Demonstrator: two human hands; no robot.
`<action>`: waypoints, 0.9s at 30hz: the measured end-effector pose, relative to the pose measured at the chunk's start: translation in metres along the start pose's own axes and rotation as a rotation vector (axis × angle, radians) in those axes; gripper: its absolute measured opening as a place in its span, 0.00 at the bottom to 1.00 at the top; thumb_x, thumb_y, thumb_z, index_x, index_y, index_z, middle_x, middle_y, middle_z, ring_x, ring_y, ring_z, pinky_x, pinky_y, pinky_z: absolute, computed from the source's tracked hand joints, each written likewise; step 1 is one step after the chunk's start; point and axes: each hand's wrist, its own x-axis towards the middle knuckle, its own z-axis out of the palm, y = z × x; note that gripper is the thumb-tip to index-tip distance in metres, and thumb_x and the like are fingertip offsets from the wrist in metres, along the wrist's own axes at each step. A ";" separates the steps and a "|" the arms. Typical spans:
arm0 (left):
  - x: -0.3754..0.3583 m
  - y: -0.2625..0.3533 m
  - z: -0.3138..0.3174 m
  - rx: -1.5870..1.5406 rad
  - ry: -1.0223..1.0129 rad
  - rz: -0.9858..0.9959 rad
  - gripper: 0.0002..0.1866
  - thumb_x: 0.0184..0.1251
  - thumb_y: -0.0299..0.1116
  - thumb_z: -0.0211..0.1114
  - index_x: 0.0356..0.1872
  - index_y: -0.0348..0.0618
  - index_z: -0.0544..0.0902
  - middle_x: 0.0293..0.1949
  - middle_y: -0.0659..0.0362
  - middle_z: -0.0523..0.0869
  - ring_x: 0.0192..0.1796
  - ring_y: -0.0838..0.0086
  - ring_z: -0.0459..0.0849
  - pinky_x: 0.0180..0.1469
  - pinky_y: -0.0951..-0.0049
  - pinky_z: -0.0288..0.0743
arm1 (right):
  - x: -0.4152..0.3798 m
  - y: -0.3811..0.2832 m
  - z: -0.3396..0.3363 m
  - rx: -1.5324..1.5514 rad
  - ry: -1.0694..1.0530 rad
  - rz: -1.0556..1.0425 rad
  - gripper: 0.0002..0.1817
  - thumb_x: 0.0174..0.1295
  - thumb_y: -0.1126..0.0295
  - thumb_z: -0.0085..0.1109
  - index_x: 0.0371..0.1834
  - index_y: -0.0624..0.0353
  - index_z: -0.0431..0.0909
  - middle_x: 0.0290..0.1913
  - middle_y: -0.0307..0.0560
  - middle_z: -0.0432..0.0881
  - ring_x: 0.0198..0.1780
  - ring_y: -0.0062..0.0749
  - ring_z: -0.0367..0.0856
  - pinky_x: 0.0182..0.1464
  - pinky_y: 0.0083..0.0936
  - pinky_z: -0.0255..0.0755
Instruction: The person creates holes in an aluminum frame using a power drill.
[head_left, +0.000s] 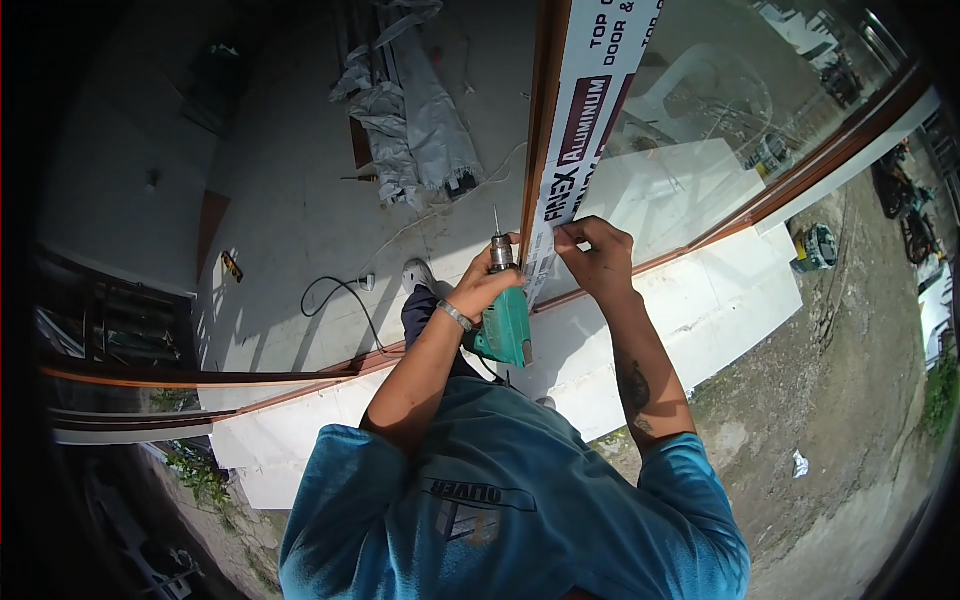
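Note:
A green power drill (503, 325) is in my left hand (489, 284), whose fingers wrap round its front near the metal chuck. Its thin bit points away from my body. Upright in front of me stands a door frame (582, 120) covered in white and maroon printed film. My right hand (598, 258) has its thumb and forefinger pinched at the film's edge on the frame; whatever lies between the fingertips is too small to make out. The left fingertips reach the frame's brown side.
Wrapped long pieces (420, 120) lie on the floor indoors, with a screwdriver (360, 178) nearby. A black cable (330, 281) loops left of my foot. Glass panels stand on both sides above brown floor tracks (700, 238). A bucket (816, 247) sits outside at right.

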 end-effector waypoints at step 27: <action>-0.069 0.014 0.102 -0.493 -0.082 0.142 0.37 0.56 0.27 0.60 0.71 0.43 0.63 0.33 0.53 0.80 0.34 0.58 0.87 0.40 0.58 0.85 | -0.186 -0.050 -0.047 1.054 -0.359 0.215 0.66 0.50 0.50 0.79 0.81 0.61 0.38 0.79 0.57 0.53 0.79 0.47 0.53 0.75 0.42 0.54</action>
